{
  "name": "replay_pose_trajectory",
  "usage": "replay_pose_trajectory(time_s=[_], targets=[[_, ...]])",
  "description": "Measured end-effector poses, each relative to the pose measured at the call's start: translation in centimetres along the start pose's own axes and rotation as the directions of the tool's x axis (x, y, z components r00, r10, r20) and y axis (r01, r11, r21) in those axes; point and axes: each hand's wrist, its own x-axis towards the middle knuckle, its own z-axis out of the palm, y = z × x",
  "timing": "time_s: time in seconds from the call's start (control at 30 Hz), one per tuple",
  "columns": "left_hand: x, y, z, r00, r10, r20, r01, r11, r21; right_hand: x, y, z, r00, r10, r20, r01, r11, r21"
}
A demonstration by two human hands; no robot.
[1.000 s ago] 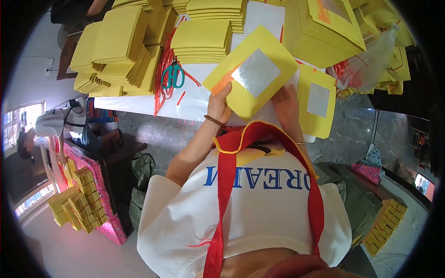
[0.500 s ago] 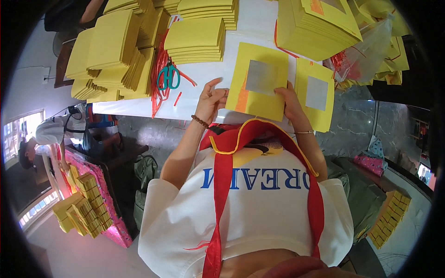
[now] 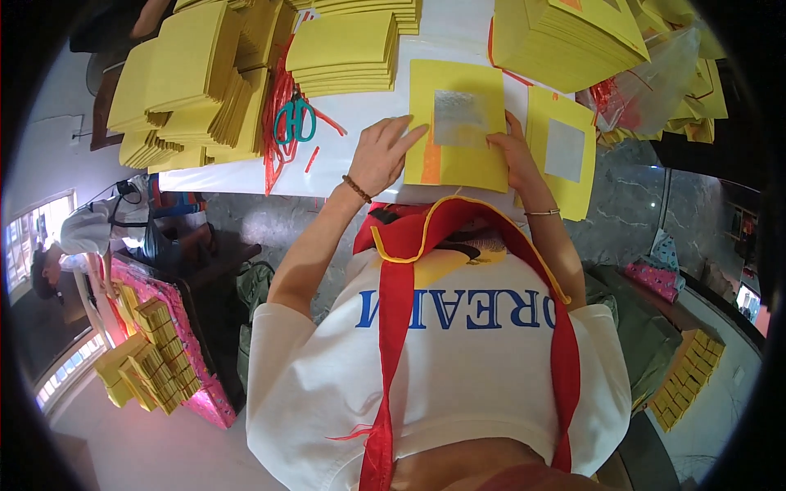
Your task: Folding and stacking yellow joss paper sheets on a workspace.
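Observation:
A yellow paper sheet point(image 3: 475, 168) with a silver rectangle point(image 3: 458, 117) and an orange strip lies in front of me at the table's near edge. My right hand point(image 3: 514, 154) grips its right edge, thumb on top. At the left edge is my left hand point(image 3: 383, 154), fingers stretched out and the thumb resting on the sheet near the orange strip. Partly under the right hand's side lies a second yellow sheet point(image 3: 536, 135) with a silver rectangle, overhanging the table edge.
Stacks of yellow paper point(image 3: 340, 49) stand at the back and on the left point(image 3: 184, 69). Teal-handled scissors point(image 3: 295, 121) rest on red strips point(image 3: 278, 168). A tall yellow stack point(image 3: 557, 49) and a clear plastic bag point(image 3: 655, 82) are at right. Another person point(image 3: 86, 217) is far left.
My left hand has moved right and opened out, its thumb coming onto the sheet. The sheet has shifted slightly away from me, with my right hand still holding its edge.

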Motion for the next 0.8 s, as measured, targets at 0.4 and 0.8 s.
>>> replay_pose_trajectory(time_s=[0.4,0.8], targets=[[-1.5,-0.5,1.8,0.996,0.008,0.088,-0.006,1.0,-0.021,-0.2,0.2,-0.3,0.998,-0.051,-0.033,0.045,0.983,-0.177],[-1.6,-0.3,1.0,0.983,-0.003,0.183,-0.015,0.995,0.099,-2.9,1.5,-0.4,0.82,-0.515,0.249,0.537,0.544,-0.645]])
